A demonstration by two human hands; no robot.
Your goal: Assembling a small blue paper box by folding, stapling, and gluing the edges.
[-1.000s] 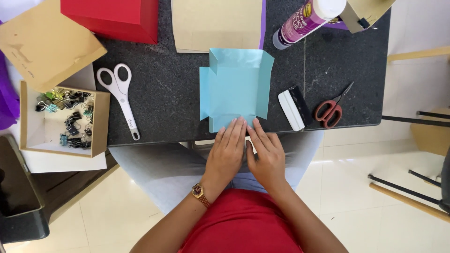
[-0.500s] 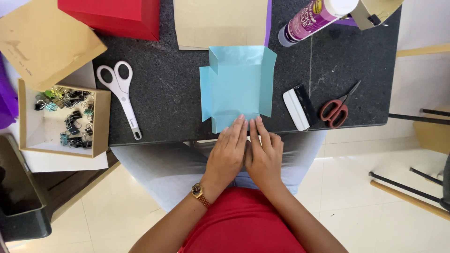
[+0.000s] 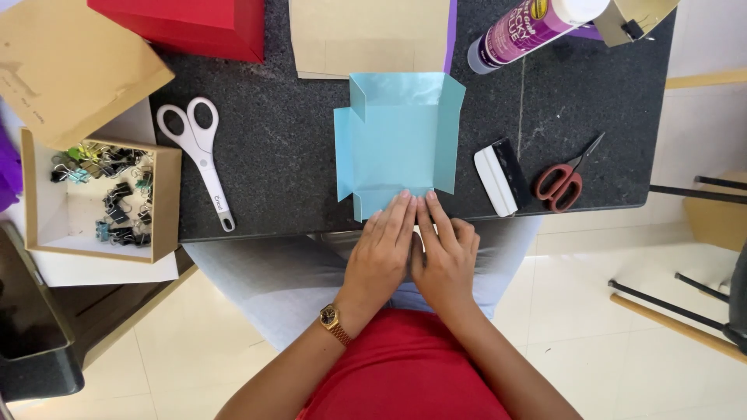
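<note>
Both hands are lying flat, fingers extended and close together, pressing on the near flap of the blue paper (image 3: 401, 136). Left hand (image 3: 381, 253) and right hand (image 3: 443, 257) are touching side by side; neither is gripping anything. The paper, cut with side flaps, is lying on the dark tabletop (image 3: 280, 155) at its near edge, centred before the person. White scissors (image 3: 201, 155) are lying to its left, well apart. A white-and-black scraper (image 3: 500, 177) is sitting just right of the paper, red scissors (image 3: 562, 179) beside it. A glue bottle (image 3: 529, 27) is lying at the far right. A box of binder clips (image 3: 101, 194) is sitting off the left edge.
</note>
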